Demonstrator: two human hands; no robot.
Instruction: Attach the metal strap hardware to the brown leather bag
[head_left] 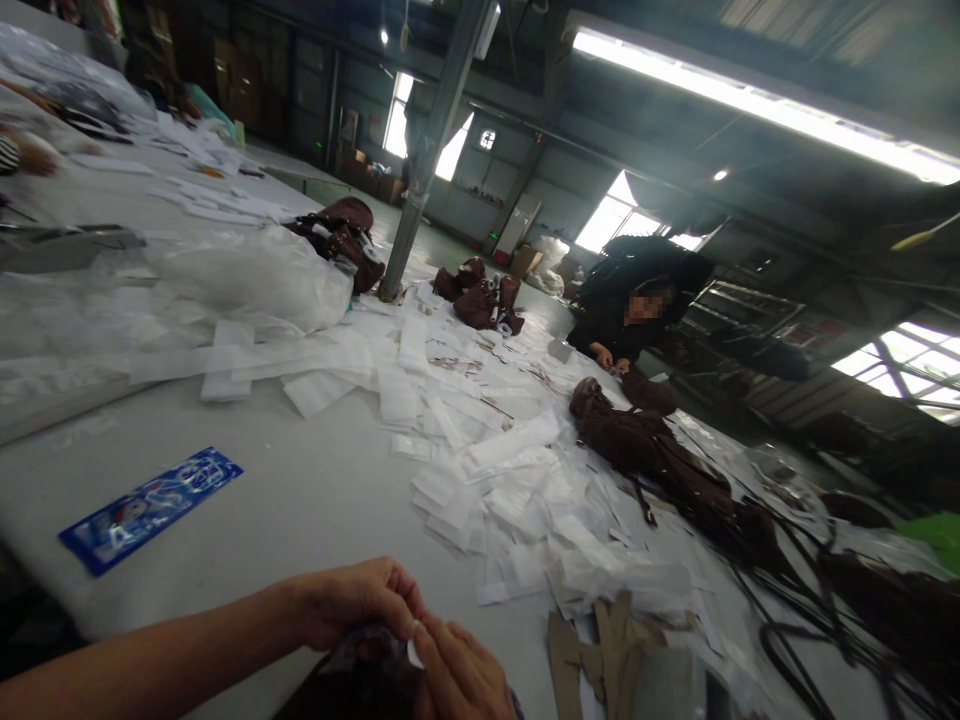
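At the bottom of the view my left hand (360, 602) is closed, its thumb and fingers pinching the upper edge of a dark brown, shiny leather-like bag (367, 672). My right hand (463, 672) presses its closed fingers against the right side of the same edge, touching my left fingertips. A small white piece (415, 655) shows between my hands at that edge. The frame cuts off the lower part of the bag. To the left of my forearm, a blue printed packet (154, 508) lies flat on the grey table (300, 500).
White paper strips (517, 450) are heaped across the table, with brown-grey strips (600, 650) at the front right. Brown bags with long straps (660, 450) lie on the right; more brown bags (487, 300) sit by a metal post (431, 150). Across the table a person (630, 310) bends over handwork.
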